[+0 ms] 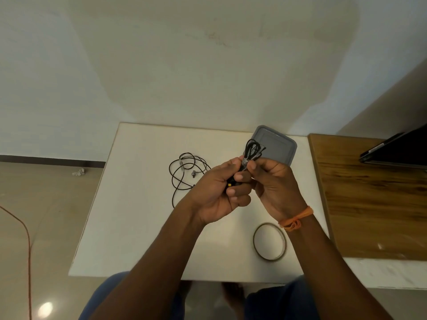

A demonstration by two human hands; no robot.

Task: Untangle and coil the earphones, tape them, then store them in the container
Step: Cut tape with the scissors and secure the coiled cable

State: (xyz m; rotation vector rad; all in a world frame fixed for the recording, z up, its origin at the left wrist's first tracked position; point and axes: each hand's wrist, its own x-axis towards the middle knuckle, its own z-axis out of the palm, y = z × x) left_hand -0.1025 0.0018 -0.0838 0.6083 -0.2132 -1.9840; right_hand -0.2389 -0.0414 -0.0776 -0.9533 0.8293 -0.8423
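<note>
A coiled bundle of black earphones is held above the white table, with clear tape around its middle. My left hand grips the lower part of the bundle, where a small yellow mark shows. My right hand pinches the taped middle with thumb and fingers. Just behind the bundle lies the grey plastic container. A second pair of black earphones lies loose and tangled on the table, left of my hands. The roll of clear tape rests flat near the front right.
A wooden surface adjoins the table on the right, with a dark flat device at its far end. An orange cable runs over the floor at left. My knees in blue trousers show below the table's front edge.
</note>
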